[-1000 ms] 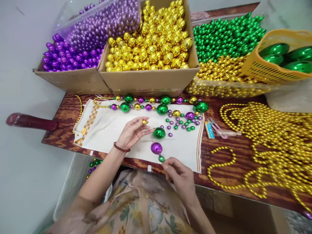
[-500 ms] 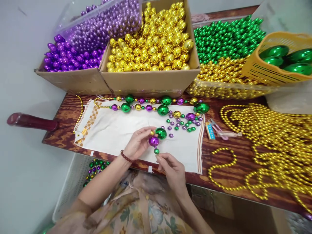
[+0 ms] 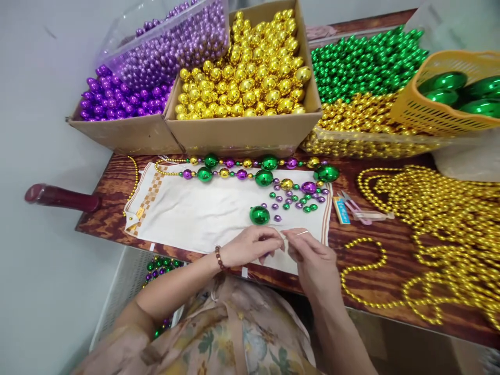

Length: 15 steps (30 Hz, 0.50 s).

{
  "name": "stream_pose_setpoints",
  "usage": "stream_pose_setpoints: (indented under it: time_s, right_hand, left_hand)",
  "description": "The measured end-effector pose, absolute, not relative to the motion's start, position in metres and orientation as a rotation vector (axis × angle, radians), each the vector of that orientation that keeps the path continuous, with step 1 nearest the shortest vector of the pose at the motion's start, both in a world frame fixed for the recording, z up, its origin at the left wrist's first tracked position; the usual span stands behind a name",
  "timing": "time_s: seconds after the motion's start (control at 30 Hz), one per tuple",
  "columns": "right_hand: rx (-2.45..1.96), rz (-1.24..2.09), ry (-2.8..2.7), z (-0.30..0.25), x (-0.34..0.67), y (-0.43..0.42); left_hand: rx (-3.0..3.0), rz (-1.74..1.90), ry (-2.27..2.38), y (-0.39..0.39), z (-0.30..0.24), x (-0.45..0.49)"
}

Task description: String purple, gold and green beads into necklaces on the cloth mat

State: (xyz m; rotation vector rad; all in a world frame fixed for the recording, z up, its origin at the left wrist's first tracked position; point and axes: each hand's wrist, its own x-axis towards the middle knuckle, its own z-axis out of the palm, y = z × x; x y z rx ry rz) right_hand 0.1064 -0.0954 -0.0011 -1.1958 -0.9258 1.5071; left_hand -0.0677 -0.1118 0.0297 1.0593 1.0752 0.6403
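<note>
My left hand [image 3: 253,246] and my right hand [image 3: 317,260] meet above the front part of a white cloth [image 3: 195,208], fingertips nearly touching. A thin pale string [image 3: 303,233] sticks out over my right fingers, which pinch it. The left fingers are closed at the same spot, seemingly on this string too; the palm is hidden. Just beyond the left hand lies a large green bead [image 3: 260,214]. Small loose purple and green beads [image 3: 289,200] are scattered behind it. A strung bead necklace [image 3: 241,174] runs doubled along the cloth's back edge.
Behind stand a box of gold beads [image 3: 242,134], a box of purple beads [image 3: 125,133] and a yellow basket [image 3: 410,109] with large green beads. On the right are scissors [image 3: 357,208], a small blue box [image 3: 341,210] and piled gold bead strands [image 3: 449,229]. A dark red handle-like object [image 3: 62,198] juts out left.
Both hands have moved right and come together. The purple bead and small green bead seen at the fingers are now out of sight. The large green bead lies clear of the left hand.
</note>
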Motion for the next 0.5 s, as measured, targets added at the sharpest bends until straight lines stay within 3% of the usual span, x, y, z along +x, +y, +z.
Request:
stream_pose_setpoints:
  time_s: [0.13, 0.33, 0.5]
  right_hand:
    - [-1.172, 1.44, -0.539, 0.002, 0.112, -0.085]
    - [-1.097, 1.765, -0.801, 0.005, 0.092, -0.1]
    - [-1.085, 1.567, -0.599, 0.014, 0.128, -0.079]
  left_hand:
    - [1.015, 0.511, 1.042, -0.107, 0.032, -0.076]
    - [1.11, 0.41, 0.978, -0.103, 0.037, -0.091]
    - [1.591, 0.262, 1.189, -0.106, 0.042, -0.134]
